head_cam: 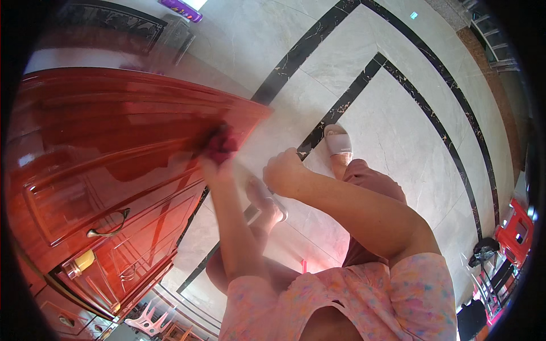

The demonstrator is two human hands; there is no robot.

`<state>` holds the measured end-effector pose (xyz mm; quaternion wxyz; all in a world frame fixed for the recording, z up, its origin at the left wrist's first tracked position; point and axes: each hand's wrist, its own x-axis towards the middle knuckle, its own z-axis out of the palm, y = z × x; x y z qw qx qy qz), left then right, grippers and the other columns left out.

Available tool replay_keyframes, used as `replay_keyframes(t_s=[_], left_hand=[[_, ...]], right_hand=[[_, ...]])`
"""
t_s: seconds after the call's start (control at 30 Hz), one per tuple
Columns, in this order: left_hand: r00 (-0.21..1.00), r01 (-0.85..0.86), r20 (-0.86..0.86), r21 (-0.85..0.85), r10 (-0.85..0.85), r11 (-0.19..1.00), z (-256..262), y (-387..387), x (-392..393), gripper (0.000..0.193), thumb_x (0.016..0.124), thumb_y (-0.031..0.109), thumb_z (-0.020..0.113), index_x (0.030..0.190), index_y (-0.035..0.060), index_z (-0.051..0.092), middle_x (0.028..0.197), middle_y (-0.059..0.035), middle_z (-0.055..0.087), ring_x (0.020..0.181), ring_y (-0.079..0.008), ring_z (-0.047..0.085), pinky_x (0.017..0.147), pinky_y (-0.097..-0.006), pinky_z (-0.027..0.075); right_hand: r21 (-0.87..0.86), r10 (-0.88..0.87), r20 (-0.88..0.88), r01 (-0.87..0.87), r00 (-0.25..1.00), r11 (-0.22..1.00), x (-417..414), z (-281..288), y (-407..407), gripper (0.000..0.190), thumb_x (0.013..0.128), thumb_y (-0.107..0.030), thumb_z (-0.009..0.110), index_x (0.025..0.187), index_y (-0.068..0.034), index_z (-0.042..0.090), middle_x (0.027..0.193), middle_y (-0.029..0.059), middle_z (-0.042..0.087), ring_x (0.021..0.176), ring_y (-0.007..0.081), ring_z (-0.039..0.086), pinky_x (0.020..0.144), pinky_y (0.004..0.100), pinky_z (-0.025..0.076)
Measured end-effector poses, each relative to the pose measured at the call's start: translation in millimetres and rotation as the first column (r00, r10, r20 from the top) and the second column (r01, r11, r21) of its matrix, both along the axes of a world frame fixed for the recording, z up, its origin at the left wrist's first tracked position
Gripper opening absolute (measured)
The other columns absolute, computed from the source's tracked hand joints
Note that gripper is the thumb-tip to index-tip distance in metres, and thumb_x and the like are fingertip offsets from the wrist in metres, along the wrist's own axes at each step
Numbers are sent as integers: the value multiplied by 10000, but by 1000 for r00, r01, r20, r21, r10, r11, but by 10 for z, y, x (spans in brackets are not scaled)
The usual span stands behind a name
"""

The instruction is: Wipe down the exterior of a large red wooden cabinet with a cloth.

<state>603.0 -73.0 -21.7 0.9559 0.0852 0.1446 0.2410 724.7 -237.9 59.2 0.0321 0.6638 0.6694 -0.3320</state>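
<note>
My left hand (216,167) is blurred and holds a bunched dark red cloth (222,146) against a glossy red-brown wooden door (85,128), close to its edge. The cloth hides part of the fingers. A curved brass-coloured handle (110,228) is fixed lower on the wood. Apart from the door, in front of my body, my right hand (285,172) is curled into a loose fist. Nothing shows in it.
Under me is a pale tiled floor (409,140) with dark marble bands. My sandalled feet stand near the door. A purple can (181,9) lies at the top, a pink plastic stool (149,320) at lower left, and a red plastic stool (515,232) at right.
</note>
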Motion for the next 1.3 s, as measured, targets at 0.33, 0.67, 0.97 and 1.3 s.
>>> replay_keyframes(t_s=[0.33,0.67,0.97,1.3], left_hand=[[983,-168,-26,262,181,950,1407,-312,138,412,786,27,315,1193,-35,301,1213,-172,352,1069,-235,367,785,-305,352],[739,-247,-629,79,241,966,-226,126,189,308,770,97,364,1069,40,416,1038,-80,447,954,-191,378,820,-366,300],[937,-323,44,-269,347,907,1444,-410,411,283,769,131,411,1034,37,434,867,-78,442,742,-170,353,626,-303,305],[985,-133,60,-344,163,929,-842,-33,598,141,736,198,436,809,89,489,756,-32,482,720,-151,454,671,-334,335]], right_hand=[[-44,34,-9,-34,999,998,-109,-55,85,188,765,-237,458,804,-132,609,791,32,568,757,200,542,592,346,356],[-227,28,-115,-54,993,972,-192,86,205,443,622,-292,638,1017,-109,555,1050,77,529,1004,242,477,869,487,288],[-244,25,-89,-47,996,969,8,93,77,410,657,-280,605,1019,-95,549,1049,91,526,1003,254,475,869,485,287],[49,9,6,-9,1000,999,-100,-52,6,176,685,-208,539,787,-79,602,796,84,574,764,232,550,626,379,387]])
